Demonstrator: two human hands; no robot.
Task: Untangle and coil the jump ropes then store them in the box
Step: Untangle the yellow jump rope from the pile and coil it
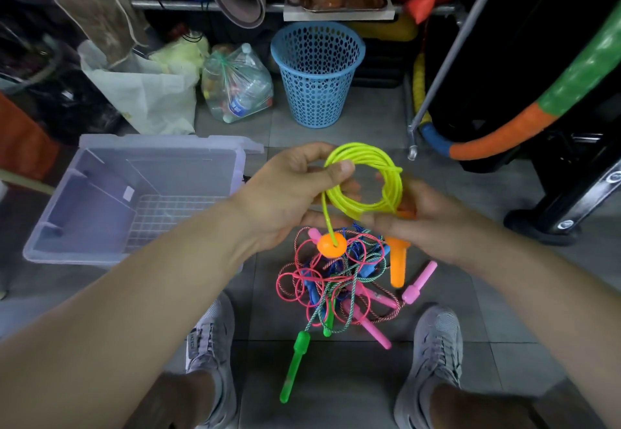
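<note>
Left hand point(289, 193) pinched the neon-yellow plastic rope coil point(359, 153); right hand's point(433, 223) grip unclear — any slackening could spring the loops apart.
</note>
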